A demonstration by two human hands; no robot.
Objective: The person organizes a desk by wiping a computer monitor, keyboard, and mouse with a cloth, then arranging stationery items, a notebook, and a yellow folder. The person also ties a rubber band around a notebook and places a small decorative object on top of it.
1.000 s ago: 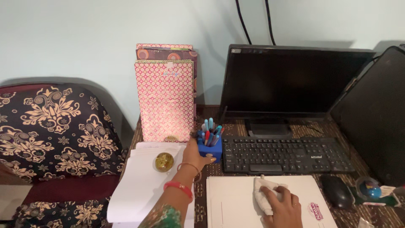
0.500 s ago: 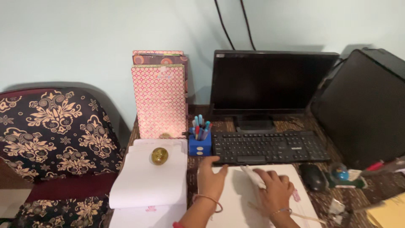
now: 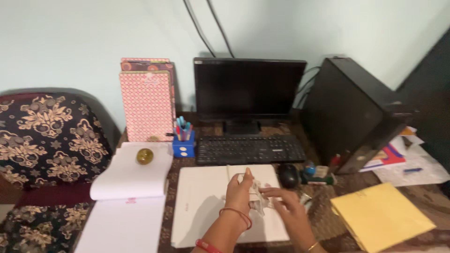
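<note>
A white cloth (image 3: 256, 196) sits low in the centre of the frame, stretched between both hands above a white board (image 3: 201, 206) that lies flat on the bench (image 3: 318, 206). The left hand (image 3: 240, 187) is closed on the cloth's left end, fingers pinched and pointing up, a thin bangle and a red band on the wrist. The right hand (image 3: 287, 202) is just right of it, fingers curled onto the cloth's right end; how firmly it grips cannot be told through the blur.

Right of the hands, near the board's upper right corner, lies a black mouse (image 3: 288, 175), and beyond it a small clutter of a blue-topped item and pens. A yellow envelope (image 3: 382, 216) lies at the lower right, well apart from the hands. Above the board runs a black keyboard (image 3: 250, 149), with a dark monitor (image 3: 248, 89) behind it and a blue pen holder (image 3: 183, 145) at its left end. A black computer case (image 3: 351, 112) stands in the upper right. Left of the board lies a white pad (image 3: 126, 197) with a gold ball (image 3: 145, 156) on it. The board's lower left part lies bare.
</note>
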